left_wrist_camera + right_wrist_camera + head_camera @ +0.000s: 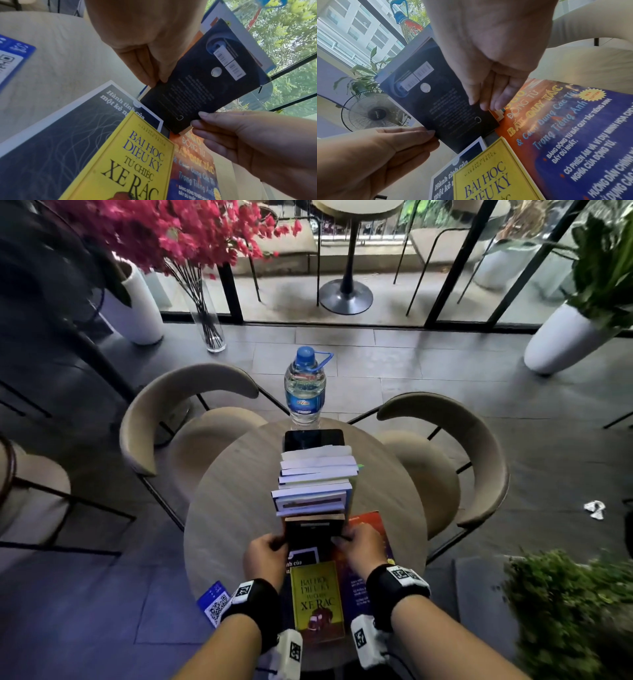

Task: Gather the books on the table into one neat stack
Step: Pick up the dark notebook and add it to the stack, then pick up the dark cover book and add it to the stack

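A row of books [315,477] stands on edge down the middle of the round table [233,508]. Nearest me in that row is a dark book [313,530], tilted upright, back cover toward me. My left hand [279,542] pinches its lower left edge [150,81] and my right hand [340,539] pinches its lower right corner [486,108]. Flat in front lie a yellow book [317,601], a dark white-bordered book [51,148] under it, and an orange and blue book [573,135] to the right.
A water bottle [305,392] and a black phone [313,440] sit at the table's far edge behind the row. A blue QR card [215,602] lies at the near left. Two beige chairs [178,412] flank the far side; a bushy plant [565,611] is at my right.
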Available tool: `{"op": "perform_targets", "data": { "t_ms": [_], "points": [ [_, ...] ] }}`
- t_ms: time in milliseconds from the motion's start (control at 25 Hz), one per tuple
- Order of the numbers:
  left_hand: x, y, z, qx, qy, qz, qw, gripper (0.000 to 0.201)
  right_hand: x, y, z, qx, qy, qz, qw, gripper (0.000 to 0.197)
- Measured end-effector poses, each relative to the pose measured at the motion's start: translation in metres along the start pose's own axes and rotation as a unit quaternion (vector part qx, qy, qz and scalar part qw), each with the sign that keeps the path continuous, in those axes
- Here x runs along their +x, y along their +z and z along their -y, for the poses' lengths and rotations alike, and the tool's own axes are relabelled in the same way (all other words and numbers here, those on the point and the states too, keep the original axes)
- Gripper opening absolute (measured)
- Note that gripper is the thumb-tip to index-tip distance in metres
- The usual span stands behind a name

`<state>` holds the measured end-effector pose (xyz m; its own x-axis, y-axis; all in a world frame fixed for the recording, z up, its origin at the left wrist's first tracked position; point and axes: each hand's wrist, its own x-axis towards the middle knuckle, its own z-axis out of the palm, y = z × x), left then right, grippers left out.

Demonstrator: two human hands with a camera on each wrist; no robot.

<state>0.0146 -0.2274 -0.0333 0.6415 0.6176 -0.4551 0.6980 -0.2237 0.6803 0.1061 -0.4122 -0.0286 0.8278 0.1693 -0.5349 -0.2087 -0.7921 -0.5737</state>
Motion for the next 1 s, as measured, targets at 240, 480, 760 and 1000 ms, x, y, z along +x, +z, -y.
{"op": "perform_targets", "data": {
  "t_ms": [240, 480, 760, 1000],
  "points": [
    [0.007, -0.005, 0.002, 0.063, 0.005, 0.020, 0.998, 0.014, -0.001, 0.003, 0.006, -0.007, 0.009, -0.013, 1.000, 0.031],
    [0.012, -0.016, -0.005, 0.157, -0.017, 0.097, 0.983, 0.049, 0.003, -0.009, 0.014, -0.112, 0.030, 0.081, 0.990, 0.042],
    [0.001, -0.032, 0.022, 0.100, -0.061, 0.105, 0.988, 0.022, -0.005, -0.029, 0.006, -0.124, 0.037, 0.166, 0.978, 0.030],
    [-0.046, -0.012, 0.063, 0.032, -0.112, 0.064, 0.991, 0.050, -0.026, -0.021, -0.028, -0.103, 0.067, 0.197, 0.973, 0.027]
  ]
}}
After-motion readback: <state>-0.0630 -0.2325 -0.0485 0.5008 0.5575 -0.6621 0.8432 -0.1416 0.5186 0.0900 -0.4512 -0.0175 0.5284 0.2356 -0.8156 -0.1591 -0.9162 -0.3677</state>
